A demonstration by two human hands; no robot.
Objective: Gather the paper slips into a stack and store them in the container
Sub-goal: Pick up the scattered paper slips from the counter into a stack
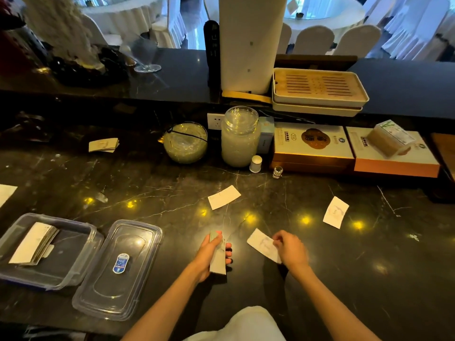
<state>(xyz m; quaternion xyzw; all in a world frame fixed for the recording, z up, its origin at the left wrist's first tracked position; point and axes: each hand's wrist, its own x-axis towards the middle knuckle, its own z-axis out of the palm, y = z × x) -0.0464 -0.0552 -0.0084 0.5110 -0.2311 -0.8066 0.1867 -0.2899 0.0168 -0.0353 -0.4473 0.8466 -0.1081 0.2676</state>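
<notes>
My left hand (209, 252) grips a stack of paper slips (218, 263) held on edge above the dark marble counter. To its right, my right hand (291, 249) pinches a single white slip (262, 244) by its right end. Two loose slips lie flat farther back, one at the centre (224, 197) and one at the right (335, 212). At the left stands an open clear plastic container (81, 252) with a stack of slips (34, 243) inside. Its lid (118, 269) lies beside it. Another small pile of slips (103, 145) rests at the back left.
A round glass bowl (186, 142), a tall glass jar (240, 136), a small white bottle (255, 163) and a tiny glass (277, 172) stand behind the loose slips. Flat gift boxes (312, 148) line the back right. A paper sheet (6, 193) shows at the left edge.
</notes>
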